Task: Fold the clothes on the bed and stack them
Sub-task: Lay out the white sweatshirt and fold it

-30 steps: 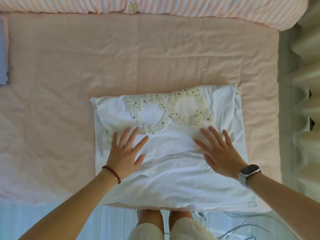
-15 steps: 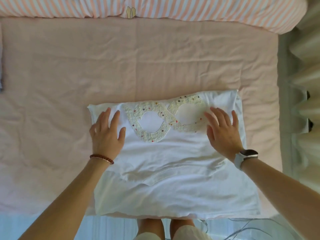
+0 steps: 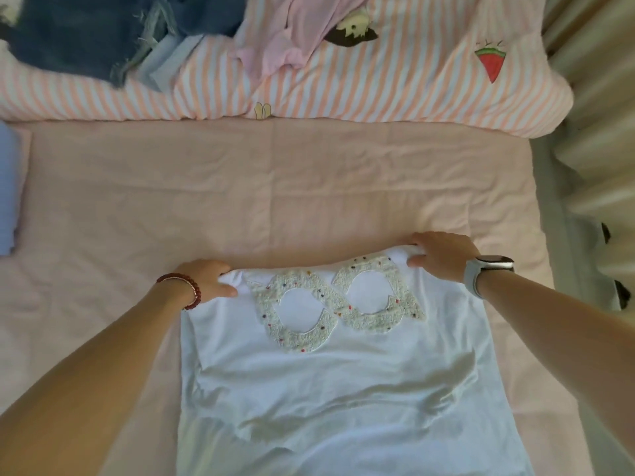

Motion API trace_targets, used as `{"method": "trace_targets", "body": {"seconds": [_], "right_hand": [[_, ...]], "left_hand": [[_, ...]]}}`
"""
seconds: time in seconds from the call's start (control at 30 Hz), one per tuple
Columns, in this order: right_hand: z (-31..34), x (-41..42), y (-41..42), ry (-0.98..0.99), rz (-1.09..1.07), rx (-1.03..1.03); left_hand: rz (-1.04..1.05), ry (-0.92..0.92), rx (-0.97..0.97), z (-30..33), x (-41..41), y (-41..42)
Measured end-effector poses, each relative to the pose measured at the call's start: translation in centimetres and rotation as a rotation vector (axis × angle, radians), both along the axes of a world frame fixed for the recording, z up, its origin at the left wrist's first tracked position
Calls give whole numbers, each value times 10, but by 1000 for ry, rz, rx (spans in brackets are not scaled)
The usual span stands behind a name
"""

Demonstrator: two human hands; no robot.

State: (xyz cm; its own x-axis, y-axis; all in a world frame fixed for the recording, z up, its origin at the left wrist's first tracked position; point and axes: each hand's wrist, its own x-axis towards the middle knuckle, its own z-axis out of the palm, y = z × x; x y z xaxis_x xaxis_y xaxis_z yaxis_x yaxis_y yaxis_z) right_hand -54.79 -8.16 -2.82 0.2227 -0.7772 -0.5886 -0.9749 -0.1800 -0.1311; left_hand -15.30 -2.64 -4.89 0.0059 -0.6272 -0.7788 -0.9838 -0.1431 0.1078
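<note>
A white shirt (image 3: 336, 400) with a beaded cream glasses-shaped patch (image 3: 335, 304) lies partly folded on the pink bed sheet (image 3: 240, 201), close to the near edge. My left hand (image 3: 208, 278), with a red bead bracelet, pinches the shirt's far left corner. My right hand (image 3: 439, 254), with a grey watch, grips the far right corner. Both hands have fingers curled under the far edge, thumbs on top.
A striped pink and white duvet (image 3: 395, 80) runs along the back, with denim clothing (image 3: 86, 32) and a pink garment (image 3: 295, 32) piled on it. A folded light blue item (image 3: 8, 190) sits at the left edge. Pleated curtains (image 3: 598, 132) hang on the right.
Both hands slid from lying flat on the shirt's middle out to its far corners and curled onto them. The camera tilted up, showing the duvet and clothes pile.
</note>
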Motion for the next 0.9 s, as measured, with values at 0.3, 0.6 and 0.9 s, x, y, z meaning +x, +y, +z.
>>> {"method": "trace_targets", "body": {"seconds": [0.3,0.6,0.9], "right_hand": [[51,-1,-40,6,51,-616],[73,-16,29,-187,74,-868],[26,-46,180,-188,318,-565]], "left_hand": [[-88,-297,-675,65,-16,-64],[-150,-1,-1090,90,-17,7],[-340,69,-788,33,-24,161]]}}
